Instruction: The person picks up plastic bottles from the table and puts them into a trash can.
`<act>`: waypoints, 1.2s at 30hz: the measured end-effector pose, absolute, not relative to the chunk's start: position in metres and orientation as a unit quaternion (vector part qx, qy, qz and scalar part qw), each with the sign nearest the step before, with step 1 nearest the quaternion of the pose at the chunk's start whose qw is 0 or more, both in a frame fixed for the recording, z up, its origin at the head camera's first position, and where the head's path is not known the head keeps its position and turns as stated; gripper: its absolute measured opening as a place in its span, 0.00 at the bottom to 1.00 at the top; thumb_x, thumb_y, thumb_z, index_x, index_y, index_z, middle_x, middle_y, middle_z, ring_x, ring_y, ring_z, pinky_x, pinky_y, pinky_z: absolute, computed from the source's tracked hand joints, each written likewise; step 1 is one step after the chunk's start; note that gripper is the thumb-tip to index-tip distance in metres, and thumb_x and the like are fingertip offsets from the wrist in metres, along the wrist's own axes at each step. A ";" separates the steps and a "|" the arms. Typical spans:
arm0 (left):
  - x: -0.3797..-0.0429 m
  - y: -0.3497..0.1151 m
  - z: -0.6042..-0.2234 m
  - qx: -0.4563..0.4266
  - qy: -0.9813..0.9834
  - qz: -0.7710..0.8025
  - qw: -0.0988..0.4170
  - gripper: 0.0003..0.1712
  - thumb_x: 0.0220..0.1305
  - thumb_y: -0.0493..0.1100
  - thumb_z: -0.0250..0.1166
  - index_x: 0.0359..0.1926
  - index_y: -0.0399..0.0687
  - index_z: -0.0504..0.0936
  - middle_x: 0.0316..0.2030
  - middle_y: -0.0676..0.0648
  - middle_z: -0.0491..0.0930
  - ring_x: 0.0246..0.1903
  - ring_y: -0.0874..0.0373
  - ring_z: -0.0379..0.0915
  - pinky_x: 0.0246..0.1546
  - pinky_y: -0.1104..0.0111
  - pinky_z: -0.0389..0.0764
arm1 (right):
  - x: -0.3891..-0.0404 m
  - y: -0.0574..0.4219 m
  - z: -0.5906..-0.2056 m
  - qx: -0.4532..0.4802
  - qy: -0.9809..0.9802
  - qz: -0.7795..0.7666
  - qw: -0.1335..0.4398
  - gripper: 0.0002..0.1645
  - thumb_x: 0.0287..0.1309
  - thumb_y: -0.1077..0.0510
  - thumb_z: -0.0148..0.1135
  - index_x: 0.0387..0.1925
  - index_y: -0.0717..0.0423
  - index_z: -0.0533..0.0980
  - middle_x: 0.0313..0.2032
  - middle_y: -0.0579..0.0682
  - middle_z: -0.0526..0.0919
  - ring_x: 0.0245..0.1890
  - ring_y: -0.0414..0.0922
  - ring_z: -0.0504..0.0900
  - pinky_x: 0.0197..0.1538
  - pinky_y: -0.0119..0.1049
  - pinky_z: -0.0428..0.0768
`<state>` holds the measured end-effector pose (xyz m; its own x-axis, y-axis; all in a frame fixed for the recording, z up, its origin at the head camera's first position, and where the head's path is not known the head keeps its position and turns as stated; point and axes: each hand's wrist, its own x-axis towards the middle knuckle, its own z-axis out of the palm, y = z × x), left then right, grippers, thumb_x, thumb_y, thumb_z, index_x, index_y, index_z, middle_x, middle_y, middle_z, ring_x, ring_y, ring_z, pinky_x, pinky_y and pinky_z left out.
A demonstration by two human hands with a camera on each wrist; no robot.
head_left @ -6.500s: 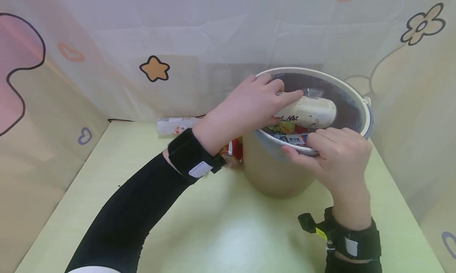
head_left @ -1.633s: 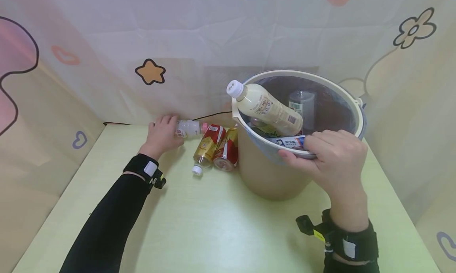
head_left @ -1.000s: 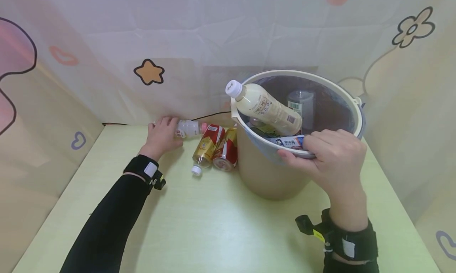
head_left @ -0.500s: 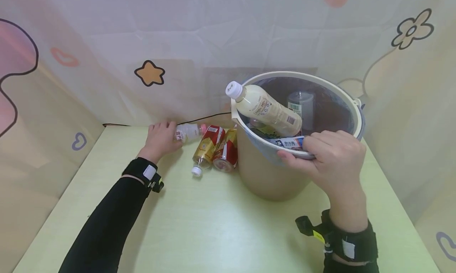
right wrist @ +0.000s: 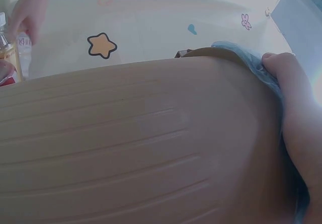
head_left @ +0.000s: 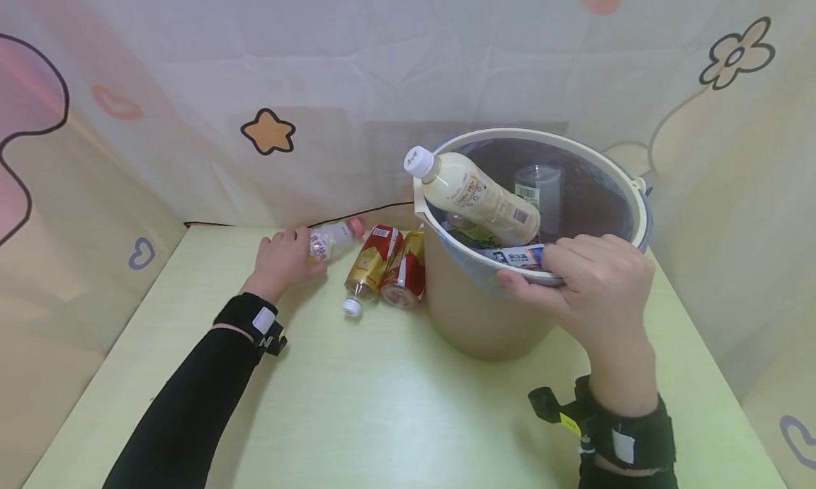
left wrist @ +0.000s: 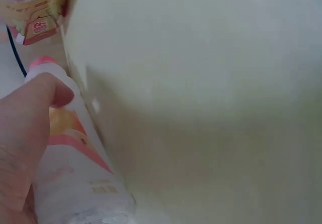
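Observation:
My left hand [head_left: 283,263] grips a clear plastic bottle [head_left: 331,241] with a pink cap at the back left of the table. In the left wrist view the thumb lies across the label of this bottle [left wrist: 80,178]; the other fingers are mostly hidden. My right hand [head_left: 596,283] holds the near right rim of a beige trash can [head_left: 484,326], its thumb outside over the bluish liner bag [right wrist: 251,65]. Leaning out of the can is a cream-coloured bottle [head_left: 474,191] with a white cap. A clear container [head_left: 540,191] and a blue-and-white packet [head_left: 515,255] lie inside.
Between the left hand and the can lie a red-and-gold bottle [head_left: 372,262] with a white cap and a red-and-gold container [head_left: 404,271] against the can. A dark cord [head_left: 376,208] runs along the table's back edge, below the printed curtain [head_left: 357,71].
The left hand has left the cream-coloured bottle leaning in the can and gone left to the pink-capped bottle. That bottle has now turned and shifted slightly nearer. The right hand keeps its place.

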<state>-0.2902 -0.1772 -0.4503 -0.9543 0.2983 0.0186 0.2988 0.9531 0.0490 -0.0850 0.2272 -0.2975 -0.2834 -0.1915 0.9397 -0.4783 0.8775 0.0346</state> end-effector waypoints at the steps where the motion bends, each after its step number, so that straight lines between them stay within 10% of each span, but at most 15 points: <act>1: -0.289 -0.178 -0.451 -0.151 -0.988 -0.021 0.008 0.43 0.60 0.66 0.68 0.60 0.36 0.69 0.47 0.34 0.79 0.47 0.36 0.77 0.52 0.42 0.76 | -0.085 0.227 -0.297 0.212 -0.791 0.128 0.560 0.47 0.63 0.22 0.55 0.08 0.51 0.53 0.08 0.45 0.55 0.12 0.41 0.48 0.21 0.37 0.45; 36: -0.233 -0.170 -0.456 -0.069 -0.993 -0.088 0.022 0.35 0.65 0.67 0.56 0.54 0.41 0.74 0.34 0.41 0.78 0.32 0.46 0.75 0.30 0.54 0.73 | -0.084 0.226 -0.297 0.213 -0.791 0.126 0.559 0.47 0.63 0.22 0.55 0.08 0.51 0.54 0.08 0.45 0.55 0.12 0.41 0.49 0.21 0.37 0.45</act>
<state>-0.2331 -0.1696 -0.4557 -0.9895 0.1337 0.0551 0.1414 0.9749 0.1719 -0.0837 0.2259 -0.2970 -0.2838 -0.1965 0.9385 -0.4785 0.8772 0.0390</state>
